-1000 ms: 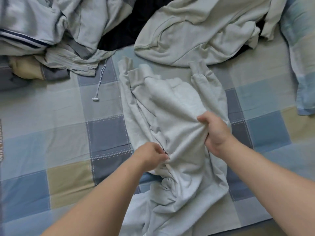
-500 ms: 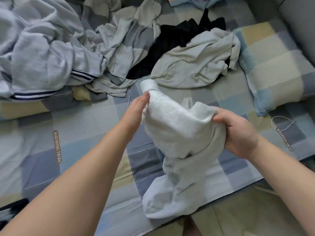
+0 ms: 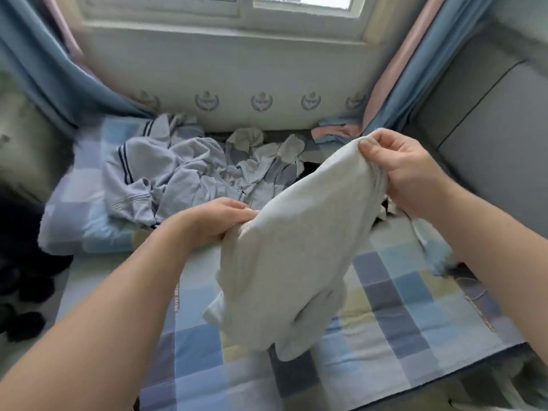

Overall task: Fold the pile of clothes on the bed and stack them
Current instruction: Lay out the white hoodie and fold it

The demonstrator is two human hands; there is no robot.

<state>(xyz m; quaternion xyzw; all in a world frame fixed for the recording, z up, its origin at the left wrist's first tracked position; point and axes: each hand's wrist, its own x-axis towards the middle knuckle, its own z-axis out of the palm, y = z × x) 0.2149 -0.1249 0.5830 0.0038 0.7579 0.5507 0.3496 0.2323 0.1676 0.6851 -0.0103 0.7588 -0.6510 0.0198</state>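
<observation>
OK, both hands are holding one pale grey soft-knit garment [image 3: 296,262] up off the bed, centre of the frame. The left hand [image 3: 219,221] is gripping its left edge, fingers curled into the fabric. The right hand [image 3: 403,170] is pinching the top corner at centre right, thumb clamped over the cloth. The garment is hanging slack between them, its lower end drooping toward the sheet; can't tell if it is touching.

The bed's checked sheet of blue, grey and pale yellow squares [image 3: 400,292] is filling the lower half. A rumpled pile of light grey-blue clothes, one piece with navy stripes [image 3: 178,173], is lying centre left near the far wall, partly resting on a checked blue-and-lilac pillow [image 3: 68,209].

Room: a white-framed window [image 3: 237,13] is running along the top. Blue curtains with pink lining are hanging at upper left [image 3: 44,69] and upper right [image 3: 415,69]. Below the sill, a pale wall panel with a row of grey-blue crest motifs [image 3: 261,84] is backing the bed. A grey padded headboard [image 3: 489,129] is standing at the right edge. Dark shapes on the floor at lower left [image 3: 23,292] are too blurred to identify.
</observation>
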